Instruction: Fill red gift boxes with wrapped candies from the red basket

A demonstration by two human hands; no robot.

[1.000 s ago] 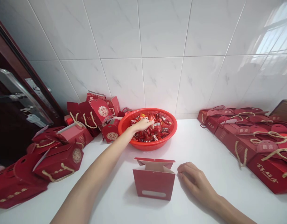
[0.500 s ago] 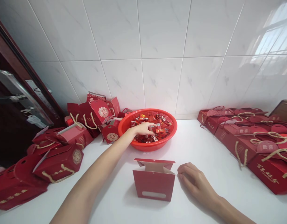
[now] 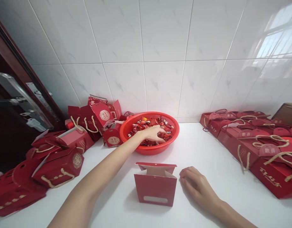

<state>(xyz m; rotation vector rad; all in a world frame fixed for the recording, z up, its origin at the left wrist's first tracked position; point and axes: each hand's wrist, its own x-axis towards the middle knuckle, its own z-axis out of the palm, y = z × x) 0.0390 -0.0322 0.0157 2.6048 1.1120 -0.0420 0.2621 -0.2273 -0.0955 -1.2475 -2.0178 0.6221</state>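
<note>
My left hand [image 3: 155,133] reaches into a red plastic basket [image 3: 149,151] of wrapped candies [image 3: 144,122]. Its thumb and fingers are apart, with the tips down among the candies at the basket's right side. Whether a fingertip touches a particular candy is hard to see. In front of the basket a red paper gift box [image 3: 155,188] stands upright, its top open. Just right of this box, my right hand [image 3: 198,186] rests on the white table, fingers loosely bent and nothing in them.
Red gift boxes with rope handles [image 3: 59,169] are heaped on the left, near a dark door with a metal handle [image 3: 19,95]. Rows of similar closed boxes [image 3: 245,139] line the right. A white tiled wall [image 3: 165,82] stands behind the basket.
My left hand has shifted right and slightly lower within the basket, its fingers deeper among the candies. My right hand and the open box stay in place; the view has moved slightly.
</note>
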